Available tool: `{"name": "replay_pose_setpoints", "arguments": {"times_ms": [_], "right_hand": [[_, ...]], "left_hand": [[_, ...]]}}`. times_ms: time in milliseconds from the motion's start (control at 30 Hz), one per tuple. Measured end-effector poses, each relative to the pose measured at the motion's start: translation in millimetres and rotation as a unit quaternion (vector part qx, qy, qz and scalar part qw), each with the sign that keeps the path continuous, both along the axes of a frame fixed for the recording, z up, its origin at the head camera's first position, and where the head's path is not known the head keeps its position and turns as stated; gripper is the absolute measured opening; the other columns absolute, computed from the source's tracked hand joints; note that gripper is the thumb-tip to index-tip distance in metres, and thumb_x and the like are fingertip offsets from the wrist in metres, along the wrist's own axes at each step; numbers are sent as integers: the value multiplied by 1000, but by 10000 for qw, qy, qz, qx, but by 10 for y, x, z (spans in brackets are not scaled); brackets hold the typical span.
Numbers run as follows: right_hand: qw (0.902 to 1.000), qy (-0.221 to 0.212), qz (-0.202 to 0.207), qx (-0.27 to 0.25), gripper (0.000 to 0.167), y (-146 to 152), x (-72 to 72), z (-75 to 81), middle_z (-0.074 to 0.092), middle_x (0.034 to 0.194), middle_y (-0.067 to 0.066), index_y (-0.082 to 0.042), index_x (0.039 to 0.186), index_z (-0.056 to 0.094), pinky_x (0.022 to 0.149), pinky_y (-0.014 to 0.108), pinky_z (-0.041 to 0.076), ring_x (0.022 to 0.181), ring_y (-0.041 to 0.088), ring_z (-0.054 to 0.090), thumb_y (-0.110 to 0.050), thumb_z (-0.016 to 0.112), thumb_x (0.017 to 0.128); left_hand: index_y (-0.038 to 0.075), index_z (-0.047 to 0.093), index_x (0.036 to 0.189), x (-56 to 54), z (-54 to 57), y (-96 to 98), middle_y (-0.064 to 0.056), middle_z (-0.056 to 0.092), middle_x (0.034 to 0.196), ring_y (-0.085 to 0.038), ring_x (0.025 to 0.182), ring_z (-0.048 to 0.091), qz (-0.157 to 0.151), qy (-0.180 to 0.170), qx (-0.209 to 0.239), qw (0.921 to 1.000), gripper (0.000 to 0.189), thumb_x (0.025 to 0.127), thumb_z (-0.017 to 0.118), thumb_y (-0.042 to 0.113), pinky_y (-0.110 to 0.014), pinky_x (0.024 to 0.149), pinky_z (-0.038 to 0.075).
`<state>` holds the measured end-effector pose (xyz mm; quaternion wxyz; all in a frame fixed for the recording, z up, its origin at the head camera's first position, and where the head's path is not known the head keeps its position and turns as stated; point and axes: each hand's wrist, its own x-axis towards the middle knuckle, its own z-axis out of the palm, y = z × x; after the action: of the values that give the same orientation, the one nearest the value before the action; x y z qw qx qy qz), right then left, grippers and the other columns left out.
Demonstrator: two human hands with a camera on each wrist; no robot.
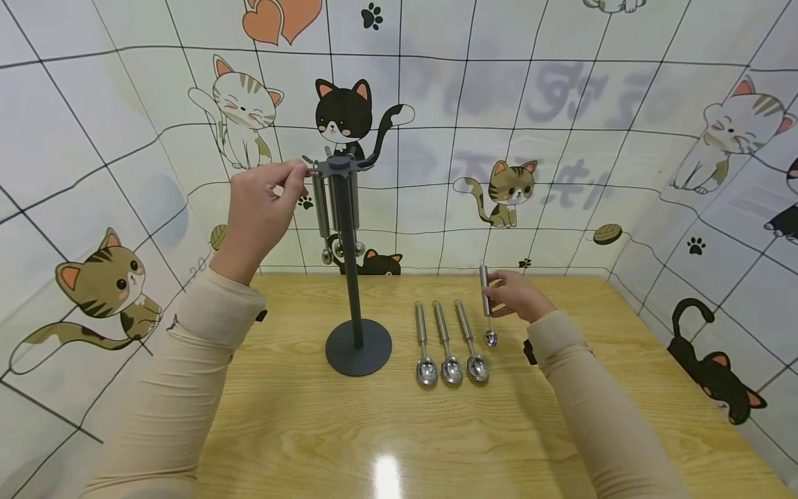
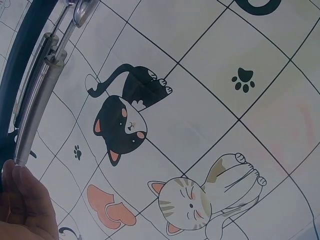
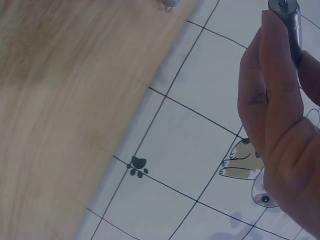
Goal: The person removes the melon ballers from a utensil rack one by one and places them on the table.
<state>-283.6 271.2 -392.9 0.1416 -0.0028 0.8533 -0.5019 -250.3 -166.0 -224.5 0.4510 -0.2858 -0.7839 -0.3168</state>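
Observation:
A dark grey utensil stand with a round base stands on the table, several steel-handled utensils hanging from its top. My left hand is raised to the stand's top and pinches the end of a hook arm there. In the left wrist view its fingertips are right at the upper end of a hanging handle. My right hand grips a small melon baller by its steel handle, its little bowl pointing down. Thumb and fingers close round that handle in the right wrist view.
Left of the melon baller, three steel scoops lie side by side on the wooden table, bowls toward me. Behind and at both sides rises a white wall covering with grid lines and cartoon cats.

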Motion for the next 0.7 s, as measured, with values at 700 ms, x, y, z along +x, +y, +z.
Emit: {"name": "replay_pose_setpoints", "arguments": {"times_ms": [700], "right_hand": [[9983, -539, 77, 206, 47, 107, 27, -391, 53, 124, 29, 12, 146, 36, 83, 48, 58, 97, 32, 62, -11, 50, 107]], "left_hand": [[2, 72, 82, 21, 7, 3, -8, 72, 73, -21, 71, 68, 30, -45, -16, 10000, 35, 106, 51, 17, -18, 58, 37]]}}
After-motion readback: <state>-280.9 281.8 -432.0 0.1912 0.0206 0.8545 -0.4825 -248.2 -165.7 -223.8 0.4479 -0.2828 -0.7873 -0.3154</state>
